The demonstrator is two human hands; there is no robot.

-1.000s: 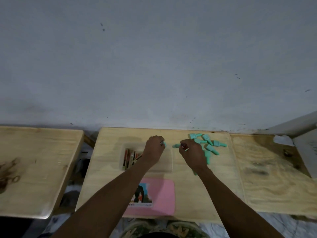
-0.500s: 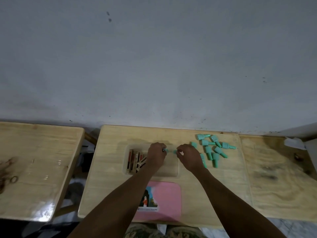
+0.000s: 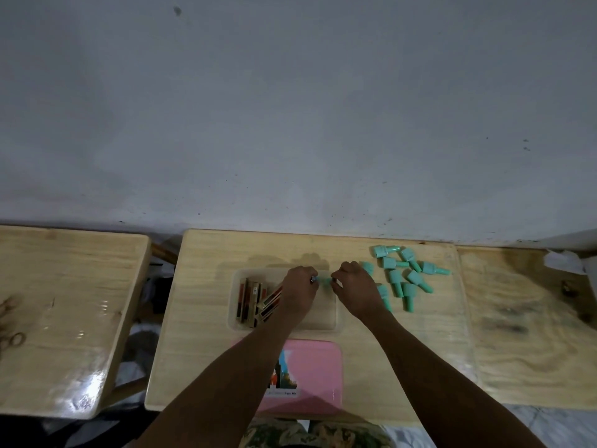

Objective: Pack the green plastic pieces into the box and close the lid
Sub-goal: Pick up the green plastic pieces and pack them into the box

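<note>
The left hand (image 3: 298, 291) and forearm hide much of the box (image 3: 323, 320) interior.

Both forearms are stretched forward, converging toward the middle. The left hand (image 3: 298, 291) is curled, fingertips pinched together at its inner edge. The right hand (image 3: 355, 291) is likewise curled and pinched, knuckles up, the two sets of fingertips held almost touching.

Centre wooden table (image 3: 200, 318): a second wooden table (image 3: 64, 312) stands left of it, a plywood board (image 3: 523, 334) right (dark stains), grey wall (image 3: 290, 108) behind.
</note>
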